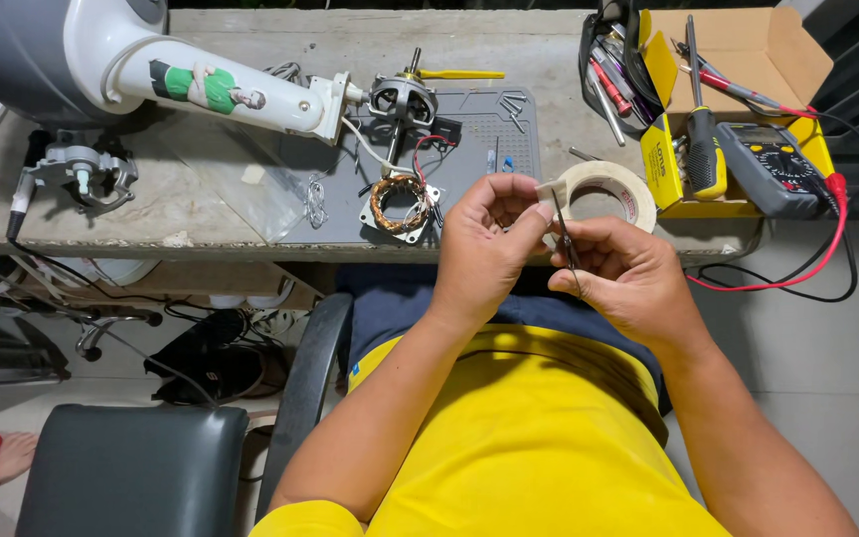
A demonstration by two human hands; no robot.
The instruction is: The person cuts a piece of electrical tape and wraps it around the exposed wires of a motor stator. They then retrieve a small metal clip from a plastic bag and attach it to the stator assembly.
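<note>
1. The left hand is curled nearly closed, thumb and fingertips pinching the free end of a strip pulled off the roll of cream-white paper tape, which sits at the front edge of the grey stone desk, just behind both hands.
2. The right hand is closed round a thin dark tool – probably small scissors, though it is too slim to tell – held upright against the strip.
3. To do this well, I would keep the strip taut between pinch and roll and meet it squarely with the blade, so the edge comes off clean and does not fold onto itself.
4. Further back on a grey work mat lie a copper-wound stator and a small motor with a yellow-tipped shaft – both well clear of the hands.
5. At the right stand an open yellow cardboard box and a dark multimeter with red leads.
</note>
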